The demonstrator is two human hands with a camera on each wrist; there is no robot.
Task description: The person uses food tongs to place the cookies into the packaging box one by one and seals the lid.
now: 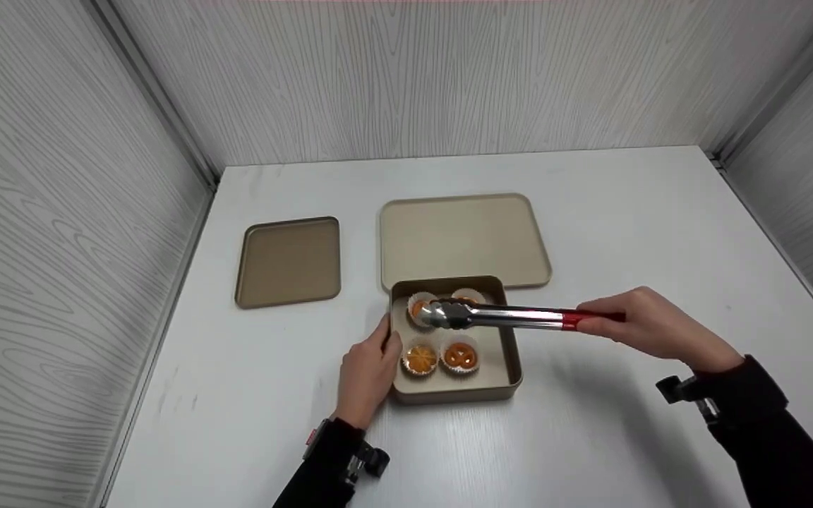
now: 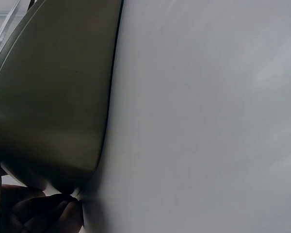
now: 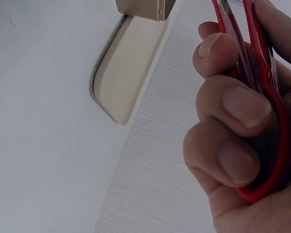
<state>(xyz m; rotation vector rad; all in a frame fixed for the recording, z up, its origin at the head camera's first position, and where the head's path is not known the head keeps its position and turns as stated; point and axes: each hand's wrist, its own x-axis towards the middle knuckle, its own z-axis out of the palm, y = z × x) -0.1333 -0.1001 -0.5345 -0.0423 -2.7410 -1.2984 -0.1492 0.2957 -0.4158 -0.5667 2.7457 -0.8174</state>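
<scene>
A deep square baking pan holds several small glazed pastries in white paper cups. An orange one with a star-like pattern sits front left, beside a redder one. My left hand grips the pan's left wall, thumb at the rim; its curled fingers show at the pan's corner in the left wrist view. My right hand holds metal tongs by their red handles. The tongs' head is over the back-left pastry, partly hiding it; whether they touch cannot be told.
Behind the pan lies a flat beige tray, its front edge close against the pan. A smaller brown tray lies to the left on the white table. Wood-grain panels stand at the back and sides.
</scene>
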